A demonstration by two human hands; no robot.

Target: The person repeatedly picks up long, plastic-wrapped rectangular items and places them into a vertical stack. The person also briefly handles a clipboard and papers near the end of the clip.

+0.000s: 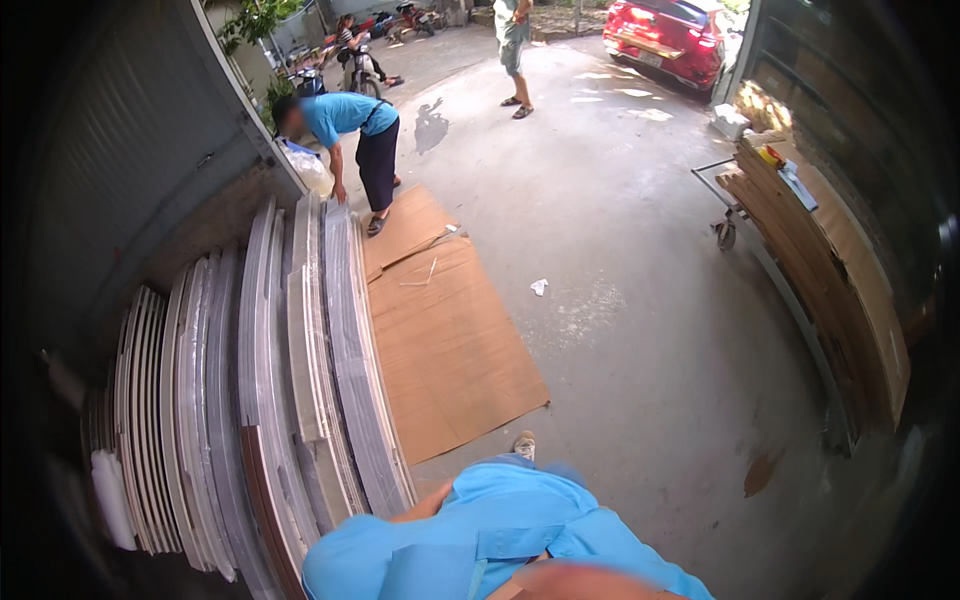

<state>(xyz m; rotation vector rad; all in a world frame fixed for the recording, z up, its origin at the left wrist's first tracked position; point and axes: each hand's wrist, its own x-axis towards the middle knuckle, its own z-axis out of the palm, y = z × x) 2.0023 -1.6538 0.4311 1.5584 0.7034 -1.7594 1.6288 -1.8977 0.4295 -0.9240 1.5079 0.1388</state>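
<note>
Neither of my hands shows. A short piece of my left forearm (425, 505) comes out of my blue sleeve and passes behind my shirt, which hides the hand. It lies close to the near end of a wrapped stack of long flat panels (362, 330), standing on edge. At that stack's far end a co-worker (352, 118) in a blue shirt bends over, one hand at the panels' top corner. My shoe (524, 444) stands just off the near edge of a flat cardboard sheet (450, 345) on the floor.
More panel stacks (205, 400) lean toward the left wall. Flattened cardboard (835, 270) lies on a wheeled cart (728, 235) at right. A scrap of white paper (539, 287) lies on the concrete. Beyond are a standing person (512, 50), a red car (668, 42) and motorbikes (362, 75).
</note>
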